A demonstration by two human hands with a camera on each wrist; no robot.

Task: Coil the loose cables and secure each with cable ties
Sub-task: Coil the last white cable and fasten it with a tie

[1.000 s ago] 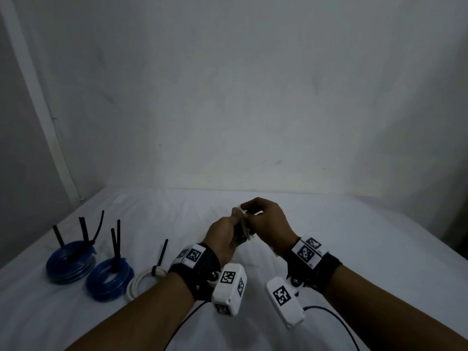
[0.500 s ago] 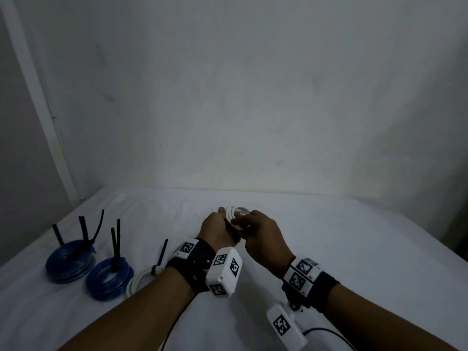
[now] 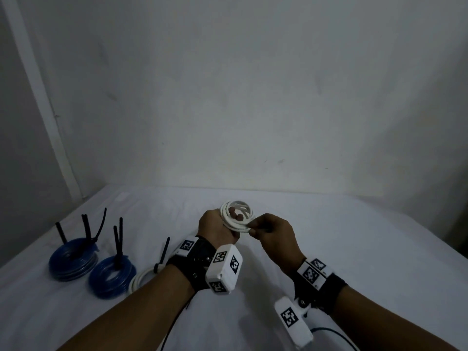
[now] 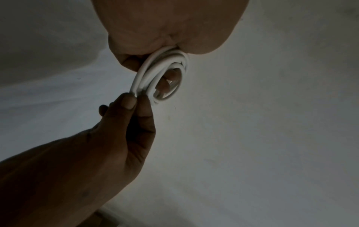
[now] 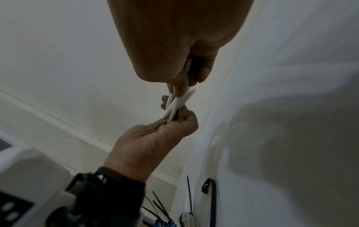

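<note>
1. The coiling step is in hand: the left hand (image 3: 217, 228) is gripping a small white cable coil (image 3: 236, 216) above the white table (image 3: 367, 249), fingers curled through and round its loops, holding it raised in front of the body.
2. The right hand (image 3: 272, 233) is pinching the near edge of the same coil between thumb and fingers (image 4: 127, 101), seemingly tucking in the last turn or the free end; where that end lies I cannot tell.
3. Three bundles are already lying tied at the table's left: two blue cable coils (image 3: 73, 259) (image 3: 112, 276) and a white coil (image 3: 143, 278), each with black cable ties (image 3: 87, 228) sticking up.
4. The next move probably calls for keeping the loops squeezed with one hand while the other is fetching a loose black tie (image 5: 210, 193), seen lying on the table in the right wrist view, and threading it round the bundle without letting the turns spring apart.
5. Against the frame a second ago, the hands are sitting lower and further apart, and the coil is now showing as an open ring rather than being hidden between the knuckles.
</note>
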